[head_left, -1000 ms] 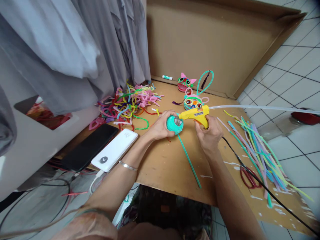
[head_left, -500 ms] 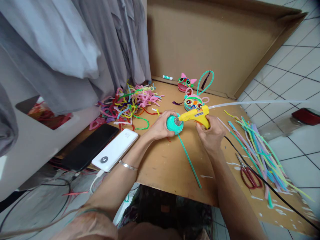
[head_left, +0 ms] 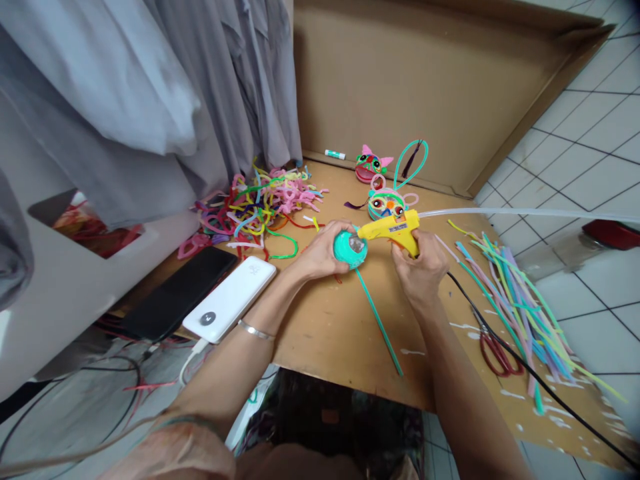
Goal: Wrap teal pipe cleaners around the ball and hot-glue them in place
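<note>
My left hand [head_left: 325, 250] is closed around a turquoise ball [head_left: 345, 251] wound with pipe cleaner, and a greyish patch shows on its upper right. A straight turquoise pipe cleaner [head_left: 379, 321] trails from the ball down across the table. My right hand [head_left: 423, 267] grips a yellow hot glue gun [head_left: 393, 231] by its handle. The nozzle meets the ball at the patch; whether it touches cannot be made out. A long clear glue stick [head_left: 500, 211] sticks out of the gun's back.
Behind the gun sit two finished-looking pipe cleaner animal heads, a green one [head_left: 383, 205] and a red one [head_left: 367, 172]. Curled pipe cleaners [head_left: 280, 193] heap at left, near a black phone [head_left: 180, 293] and white power bank [head_left: 230, 300]. Red-handled scissors [head_left: 495, 357] and straight pipe cleaners [head_left: 525, 307] lie right.
The back end of the glue stick has dipped lower. My right hand and the glue gun have shifted very slightly; the ball stays in my left hand in nearly the same spot.
</note>
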{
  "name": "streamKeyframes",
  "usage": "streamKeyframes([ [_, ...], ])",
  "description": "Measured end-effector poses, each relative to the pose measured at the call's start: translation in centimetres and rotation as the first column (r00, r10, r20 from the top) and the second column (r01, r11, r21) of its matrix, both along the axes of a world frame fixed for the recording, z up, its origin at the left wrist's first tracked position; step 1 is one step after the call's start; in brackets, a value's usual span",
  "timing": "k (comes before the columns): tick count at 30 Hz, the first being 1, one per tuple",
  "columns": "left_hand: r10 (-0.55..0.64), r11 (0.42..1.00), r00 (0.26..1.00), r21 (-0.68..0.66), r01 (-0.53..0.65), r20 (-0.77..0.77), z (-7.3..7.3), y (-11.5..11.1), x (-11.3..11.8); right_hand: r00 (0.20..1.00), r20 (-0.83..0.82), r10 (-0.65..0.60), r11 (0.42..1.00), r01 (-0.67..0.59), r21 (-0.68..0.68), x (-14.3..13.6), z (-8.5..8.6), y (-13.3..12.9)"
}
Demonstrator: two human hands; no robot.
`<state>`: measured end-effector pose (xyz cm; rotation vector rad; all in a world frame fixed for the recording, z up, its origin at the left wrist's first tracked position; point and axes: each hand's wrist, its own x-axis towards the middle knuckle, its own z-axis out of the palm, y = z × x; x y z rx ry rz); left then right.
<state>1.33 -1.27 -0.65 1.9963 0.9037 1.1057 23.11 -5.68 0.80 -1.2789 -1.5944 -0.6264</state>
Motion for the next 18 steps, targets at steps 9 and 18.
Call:
streamKeyframes([
  [9, 0.014, 1.000, 1.000, -0.025, -0.015, -0.010, -0.14, -0.02, -0.12, 1.000, 0.026, -0.012, 0.999, 0.013, -0.049, 0.30, 0.26, -0.18],
  [18, 0.009, 1.000, 0.999, -0.029, -0.010, -0.037, 0.32, -0.36, -0.10, 1.000, 0.015, -0.021, 1.000, 0.021, 0.002, 0.02, 0.02, 0.01],
])
